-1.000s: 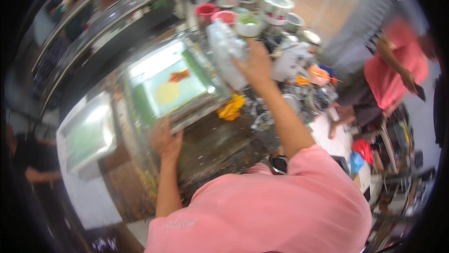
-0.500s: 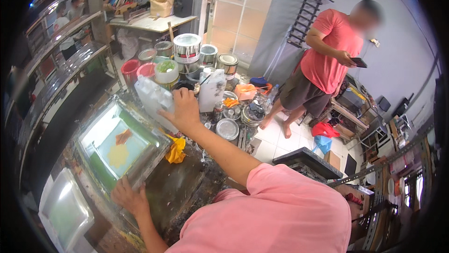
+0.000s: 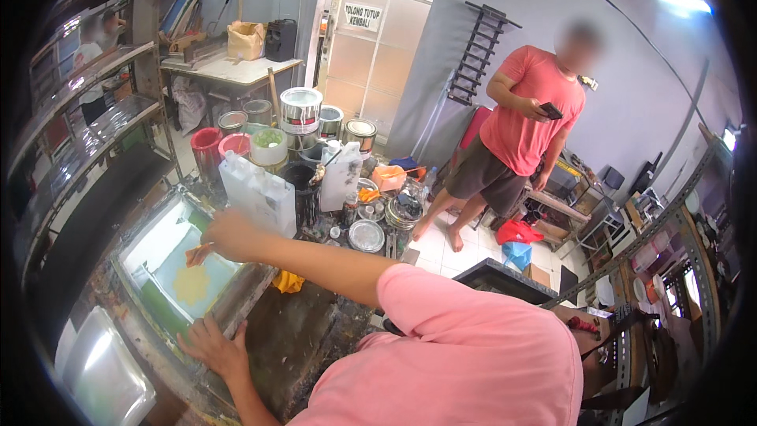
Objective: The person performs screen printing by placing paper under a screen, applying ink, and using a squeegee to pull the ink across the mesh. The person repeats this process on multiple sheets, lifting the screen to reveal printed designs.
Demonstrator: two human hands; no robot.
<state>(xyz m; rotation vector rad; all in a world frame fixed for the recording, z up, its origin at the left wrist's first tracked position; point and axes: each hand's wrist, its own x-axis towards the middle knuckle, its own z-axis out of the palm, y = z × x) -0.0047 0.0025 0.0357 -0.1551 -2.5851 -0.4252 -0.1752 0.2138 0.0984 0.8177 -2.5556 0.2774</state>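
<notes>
My left hand (image 3: 211, 346) lies flat and spread on the near rail of the printing screen frame (image 3: 251, 290), holding nothing, only pressing the wood. My right hand (image 3: 227, 234) is stretched out over the frame's far corner, closed around a small stick or scraper with an orange tip (image 3: 197, 253); the tip hangs just above the mesh, near the yellow patch (image 3: 192, 284) on the green screen. Whether it touches the mesh I cannot tell.

Room is tight on the far side: a white plastic jerrycan (image 3: 259, 191) stands just beside my right hand, with paint tins (image 3: 300, 107) and tubs crowded behind it. The stained worktop (image 3: 303, 331) on my right, near the yellow rag (image 3: 289, 281), gives more space. Shelving closes off the left. Another person in a red shirt (image 3: 528, 119) stands well apart by the wall.

Since half a second ago, my right hand has drawn back from the jerrycan and come down onto the frame corner; my left hand has stayed on the near rail.
</notes>
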